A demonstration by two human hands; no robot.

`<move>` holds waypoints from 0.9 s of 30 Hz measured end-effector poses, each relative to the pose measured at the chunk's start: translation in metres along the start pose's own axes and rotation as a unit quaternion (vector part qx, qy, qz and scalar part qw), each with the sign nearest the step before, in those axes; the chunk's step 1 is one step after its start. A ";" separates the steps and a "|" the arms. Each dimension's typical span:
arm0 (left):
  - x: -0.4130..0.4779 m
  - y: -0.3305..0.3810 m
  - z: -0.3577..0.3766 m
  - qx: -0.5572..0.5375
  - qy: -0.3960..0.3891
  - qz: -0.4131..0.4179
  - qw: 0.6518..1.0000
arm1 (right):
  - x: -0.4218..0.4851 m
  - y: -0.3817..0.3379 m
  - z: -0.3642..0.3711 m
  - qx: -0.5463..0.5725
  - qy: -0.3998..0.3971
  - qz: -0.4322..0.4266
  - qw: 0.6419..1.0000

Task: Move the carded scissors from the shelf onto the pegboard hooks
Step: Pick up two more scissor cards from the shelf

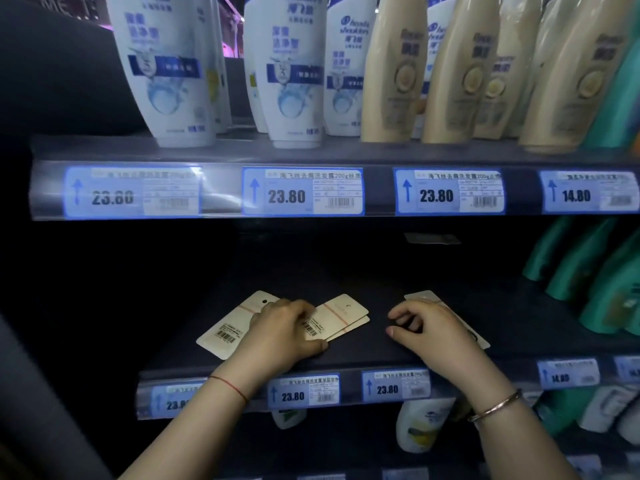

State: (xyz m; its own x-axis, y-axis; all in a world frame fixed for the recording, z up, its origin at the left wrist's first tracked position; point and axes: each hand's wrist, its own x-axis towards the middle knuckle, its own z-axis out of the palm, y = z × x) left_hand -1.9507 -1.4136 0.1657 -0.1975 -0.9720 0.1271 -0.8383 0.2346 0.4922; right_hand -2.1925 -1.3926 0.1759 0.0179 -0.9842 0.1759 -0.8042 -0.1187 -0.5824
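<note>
Several beige product cards lie back side up on the dark middle shelf [374, 351]. One long card [228, 332] with a barcode lies at the left. A pair of stacked cards [341, 315] lies in the middle. My left hand [282, 332] rests palm down across these, fingers curled on the stacked pair. Another card [420, 295] sticks out from under my right hand [426, 327], which lies on top of it with fingers curled. The scissors themselves are hidden on the cards' undersides. No pegboard hooks are in view.
White shampoo bottles [173, 71] and cream bottles [460, 71] crowd the upper shelf. Green bottles [595, 271] stand at the right end of the middle shelf. Price labels [301, 192] line the shelf fronts. More bottles [422, 424] stand on the shelf below.
</note>
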 end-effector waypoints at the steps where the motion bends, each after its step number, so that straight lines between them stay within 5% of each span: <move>1: 0.001 0.001 0.001 -0.007 0.003 0.002 1.000 | -0.001 0.004 -0.002 0.002 0.002 0.004 1.000; 17: -0.029 -0.025 -0.017 -0.125 0.183 -0.003 0.975 | 0.014 -0.031 0.037 0.014 -0.066 -0.090 0.994; 27: -0.047 -0.052 -0.032 -0.139 0.235 -0.018 0.962 | 0.019 -0.049 0.053 0.023 -0.117 -0.042 0.992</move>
State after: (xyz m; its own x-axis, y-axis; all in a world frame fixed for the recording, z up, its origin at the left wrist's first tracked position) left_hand -1.8816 -1.3799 0.1618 0.1349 -0.8830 0.4495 -0.6597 0.2584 0.7057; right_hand -2.1208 -1.4127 0.1658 0.2253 -0.9735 0.0399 -0.7663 -0.2023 -0.6098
